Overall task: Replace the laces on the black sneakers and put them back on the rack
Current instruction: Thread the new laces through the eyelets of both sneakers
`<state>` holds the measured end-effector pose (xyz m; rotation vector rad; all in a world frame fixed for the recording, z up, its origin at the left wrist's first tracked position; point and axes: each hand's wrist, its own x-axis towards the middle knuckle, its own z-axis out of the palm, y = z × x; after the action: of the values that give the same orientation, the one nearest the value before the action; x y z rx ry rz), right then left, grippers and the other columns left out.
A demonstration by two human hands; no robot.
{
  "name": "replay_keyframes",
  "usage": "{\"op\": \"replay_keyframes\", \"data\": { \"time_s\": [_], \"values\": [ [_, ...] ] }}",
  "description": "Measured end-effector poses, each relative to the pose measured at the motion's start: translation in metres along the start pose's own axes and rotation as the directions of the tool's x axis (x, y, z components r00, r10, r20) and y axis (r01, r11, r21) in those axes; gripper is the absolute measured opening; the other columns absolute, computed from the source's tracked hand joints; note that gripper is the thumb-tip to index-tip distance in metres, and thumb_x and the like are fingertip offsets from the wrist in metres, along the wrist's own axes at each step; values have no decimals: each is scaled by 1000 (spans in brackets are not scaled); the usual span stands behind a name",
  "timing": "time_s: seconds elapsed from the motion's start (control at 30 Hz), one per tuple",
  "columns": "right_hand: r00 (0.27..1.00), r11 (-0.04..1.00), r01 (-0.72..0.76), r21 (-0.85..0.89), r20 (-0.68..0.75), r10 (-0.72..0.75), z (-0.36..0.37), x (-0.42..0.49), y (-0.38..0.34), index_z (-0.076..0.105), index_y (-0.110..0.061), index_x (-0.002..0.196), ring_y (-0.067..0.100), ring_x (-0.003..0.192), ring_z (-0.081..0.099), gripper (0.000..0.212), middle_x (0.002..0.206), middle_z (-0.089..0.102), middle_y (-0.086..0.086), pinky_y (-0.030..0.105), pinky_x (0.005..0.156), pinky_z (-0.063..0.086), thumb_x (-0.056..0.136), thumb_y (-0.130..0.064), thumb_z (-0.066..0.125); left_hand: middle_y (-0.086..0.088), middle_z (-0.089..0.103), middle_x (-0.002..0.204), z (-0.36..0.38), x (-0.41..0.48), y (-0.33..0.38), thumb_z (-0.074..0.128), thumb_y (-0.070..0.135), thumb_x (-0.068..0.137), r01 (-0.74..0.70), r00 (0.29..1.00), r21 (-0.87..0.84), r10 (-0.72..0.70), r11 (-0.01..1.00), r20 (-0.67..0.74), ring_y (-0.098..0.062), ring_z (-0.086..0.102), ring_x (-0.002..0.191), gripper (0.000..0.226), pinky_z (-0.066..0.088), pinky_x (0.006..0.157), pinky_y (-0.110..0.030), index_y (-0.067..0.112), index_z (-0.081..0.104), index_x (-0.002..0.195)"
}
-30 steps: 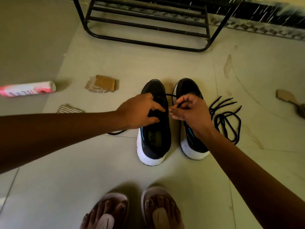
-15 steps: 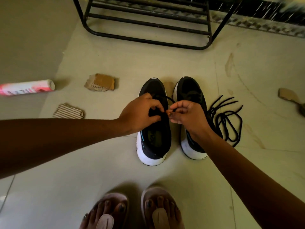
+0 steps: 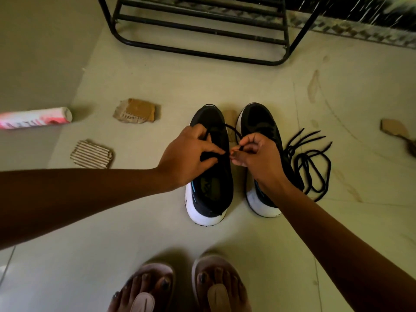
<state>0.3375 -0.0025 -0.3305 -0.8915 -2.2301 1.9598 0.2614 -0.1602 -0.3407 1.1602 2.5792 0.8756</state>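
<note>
Both hands work over the left sneaker (image 3: 213,194), which sits directly beneath the left hand (image 3: 191,154). That hand's fingers are curled, thumb and forefinger pinching a black lace (image 3: 229,129) against the shoe's upper, a hold that seems meant to steady the eyelet row. The right hand (image 3: 258,158), nearly touching the left thumb tip, is closed in a fine pinch on the lace's end, apparently to aim it at an eyelet. The lace arcs in a thin loop beyond both sets of knuckles.

The right sneaker (image 3: 258,118) lies under the right wrist, toe pointing away. Just outside the right hand a second lace (image 3: 313,163) lies in loose coils on the floor (image 3: 225,82) — probably kept within reach for that shoe. The rack (image 3: 202,30) stands well beyond the hands.

The sneakers have soft, matte black uppers on thick, rounded white soles with a blue edge. The laces are thin, limp cords, the rack is black metal tube with curved corners, and the floor is smooth, pale tile.
</note>
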Motion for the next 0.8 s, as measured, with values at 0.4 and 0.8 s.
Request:
{"op": "replay_keyframes", "data": {
  "time_s": [0.4,0.8],
  "values": [
    [994,999,16,-47,112,-10,-2,-1,-2,51,-18,85,3,64,66,30,72,67,2,16,56,51,79,5,70,-2,49,81,7,0,-1,60,27,74,-89,993,42,92,995,-70,-21,50,77,16,38,56,-25,22,70,85],
    [979,990,130,-47,166,-120,3,1,-3,43,-17,83,1,63,66,33,59,67,-11,16,59,53,82,6,66,11,49,84,7,-4,6,75,25,72,175,979,-169,-189,970,-72,-3,46,70,20,29,59,-7,22,66,90]
  ]
}}
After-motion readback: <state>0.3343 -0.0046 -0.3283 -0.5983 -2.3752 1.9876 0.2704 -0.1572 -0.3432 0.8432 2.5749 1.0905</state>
